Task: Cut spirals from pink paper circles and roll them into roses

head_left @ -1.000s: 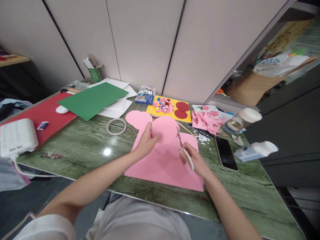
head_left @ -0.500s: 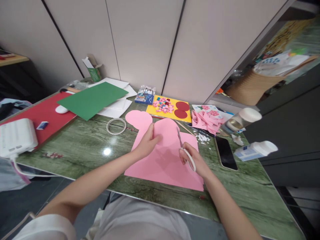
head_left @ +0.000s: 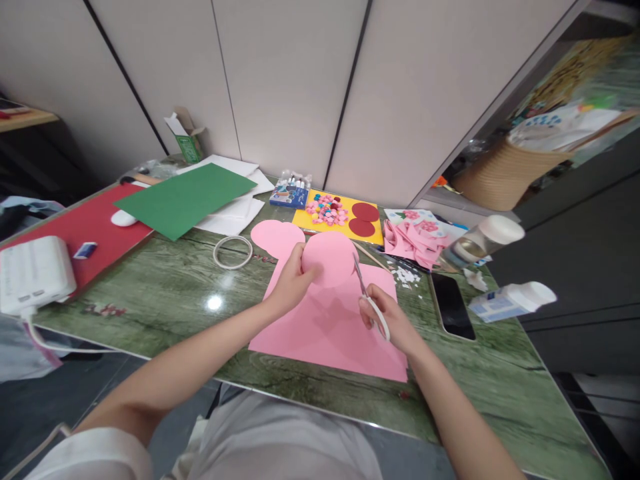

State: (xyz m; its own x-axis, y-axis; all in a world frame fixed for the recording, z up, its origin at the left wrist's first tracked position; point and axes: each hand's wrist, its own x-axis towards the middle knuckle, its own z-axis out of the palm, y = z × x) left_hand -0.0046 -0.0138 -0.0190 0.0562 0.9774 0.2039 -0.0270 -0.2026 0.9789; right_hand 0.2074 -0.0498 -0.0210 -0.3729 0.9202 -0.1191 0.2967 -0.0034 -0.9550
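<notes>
My left hand (head_left: pixel 296 283) pinches the left edge of a rounded pink paper piece (head_left: pixel 331 259), thumb on top. Scissors (head_left: pixel 363 285) with white handles are in my right hand (head_left: pixel 383 312), their blades at the right edge of that piece. Beneath both hands lie pink paper sheets (head_left: pixel 320 340), stacked on the table. Another rounded pink cutout (head_left: pixel 277 237) rests just beyond my left hand. Behind the held piece, a yellow sheet (head_left: pixel 377 227) carries small coloured pom-poms (head_left: pixel 326 209) and two dark red paper circles (head_left: pixel 364 213).
On the right are pink paper scraps (head_left: pixel 414 241), white paper bits (head_left: pixel 406 275), a phone (head_left: pixel 451 307) and two bottles (head_left: pixel 515 301). To the left lie a tape roll (head_left: pixel 233 267), a green sheet (head_left: pixel 187 200), a red sheet (head_left: pixel 103 230) and a white power bank (head_left: pixel 35 275).
The held pink piece has turned and lifted slightly, so more of its rounded outline shows. My left hand has shifted a little left; the scissors stay at its right edge.
</notes>
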